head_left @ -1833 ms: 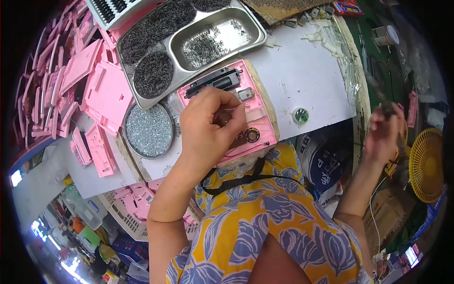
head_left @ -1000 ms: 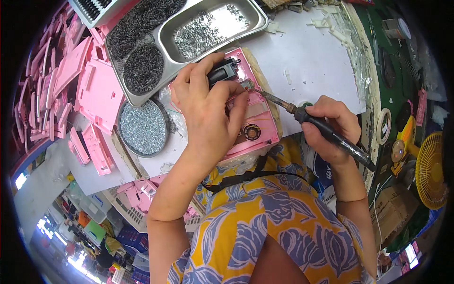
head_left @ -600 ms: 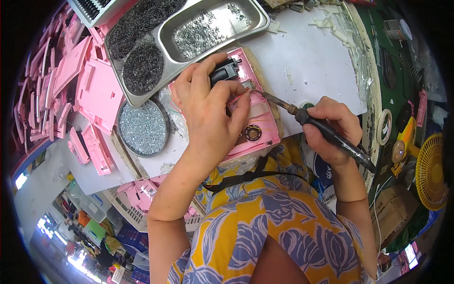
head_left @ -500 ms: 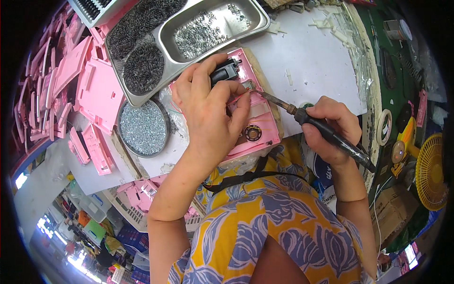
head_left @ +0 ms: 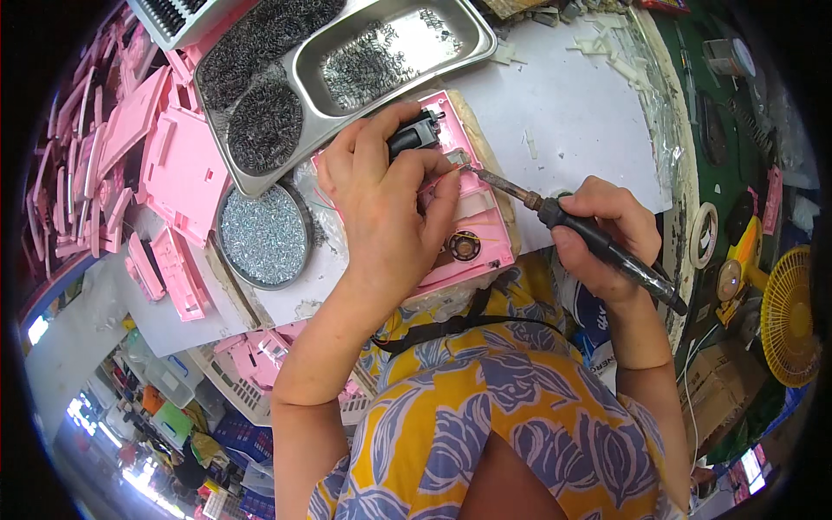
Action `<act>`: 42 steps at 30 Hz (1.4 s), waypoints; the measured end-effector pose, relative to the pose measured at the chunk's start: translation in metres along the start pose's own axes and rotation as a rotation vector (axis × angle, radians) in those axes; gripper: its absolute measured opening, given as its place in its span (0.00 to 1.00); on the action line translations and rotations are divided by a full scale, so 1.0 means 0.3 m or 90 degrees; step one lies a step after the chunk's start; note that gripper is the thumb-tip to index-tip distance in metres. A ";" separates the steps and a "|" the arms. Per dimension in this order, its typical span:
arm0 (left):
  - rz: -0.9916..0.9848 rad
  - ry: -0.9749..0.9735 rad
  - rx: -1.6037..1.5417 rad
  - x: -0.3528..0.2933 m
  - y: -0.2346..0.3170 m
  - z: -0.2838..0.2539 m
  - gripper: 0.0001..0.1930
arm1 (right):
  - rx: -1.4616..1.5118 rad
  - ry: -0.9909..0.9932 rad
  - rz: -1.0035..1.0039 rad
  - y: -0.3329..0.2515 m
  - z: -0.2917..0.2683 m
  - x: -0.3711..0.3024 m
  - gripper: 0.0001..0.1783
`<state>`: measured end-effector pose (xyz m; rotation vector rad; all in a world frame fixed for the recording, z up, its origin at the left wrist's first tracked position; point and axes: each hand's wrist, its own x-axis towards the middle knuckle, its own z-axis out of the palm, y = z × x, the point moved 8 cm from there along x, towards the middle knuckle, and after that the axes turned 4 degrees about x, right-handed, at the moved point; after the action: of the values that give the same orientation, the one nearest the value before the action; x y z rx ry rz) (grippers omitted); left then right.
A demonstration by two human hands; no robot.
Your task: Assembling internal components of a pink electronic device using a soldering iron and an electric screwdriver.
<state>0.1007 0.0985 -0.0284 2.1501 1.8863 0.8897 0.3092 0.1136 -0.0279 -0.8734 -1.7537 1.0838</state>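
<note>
My right hand [head_left: 611, 234] grips a black-handled soldering iron [head_left: 598, 247], whose metal tip points left. The tip meets a small metal part inside a pink plastic housing [head_left: 485, 247]. Across the housing's left side lies my left hand [head_left: 377, 186], thumb and forefinger pinched near the iron's tip on what looks like a thin wire, mostly hidden by the fingers. A black motor-like part [head_left: 416, 136] sits in the upper end of the housing, beside my left fingers. Toward the housing's lower end is a small round speaker-like part [head_left: 464, 245].
Beyond the housing stands a metal tray [head_left: 481, 43] with dark springs. A round dish [head_left: 264, 236] of small silvery pieces is at its left. Pink plastic parts [head_left: 178, 173] pile up on the far left. White plastic bits lie at the back right; a yellow fan [head_left: 789, 316] stands right.
Both hands stay almost in place. The iron's tip and the left fingertips have shifted only slightly at the same spot in the housing.
</note>
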 end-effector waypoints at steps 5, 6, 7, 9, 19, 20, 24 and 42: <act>0.002 -0.007 0.003 -0.001 0.000 0.001 0.07 | -0.008 0.003 0.005 -0.005 -0.001 0.002 0.14; 0.001 -0.005 0.002 -0.002 -0.002 0.001 0.07 | -0.016 -0.002 0.003 -0.005 0.000 0.003 0.14; 0.000 -0.004 0.002 -0.002 -0.003 0.001 0.07 | -0.024 -0.007 0.000 -0.005 0.000 0.004 0.14; 0.000 -0.001 0.001 -0.002 -0.004 0.001 0.07 | -0.029 -0.009 0.001 -0.004 0.001 0.004 0.15; 0.000 0.008 0.000 -0.007 -0.008 0.001 0.07 | -0.104 -0.066 -0.203 -0.052 0.026 0.011 0.17; 0.002 0.010 -0.001 -0.006 -0.008 0.003 0.07 | -0.099 -0.067 -0.201 -0.046 0.019 0.009 0.17; -0.002 -0.001 0.003 -0.004 -0.006 0.004 0.07 | -0.081 -0.039 -0.209 -0.050 0.005 0.005 0.16; -0.001 0.008 0.001 -0.005 -0.006 0.004 0.08 | -0.088 -0.035 -0.211 -0.053 -0.023 0.007 0.17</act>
<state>0.0998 0.0978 -0.0307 2.1490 1.8946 0.9045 0.3130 0.1117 -0.0110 -0.6096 -1.9534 0.7830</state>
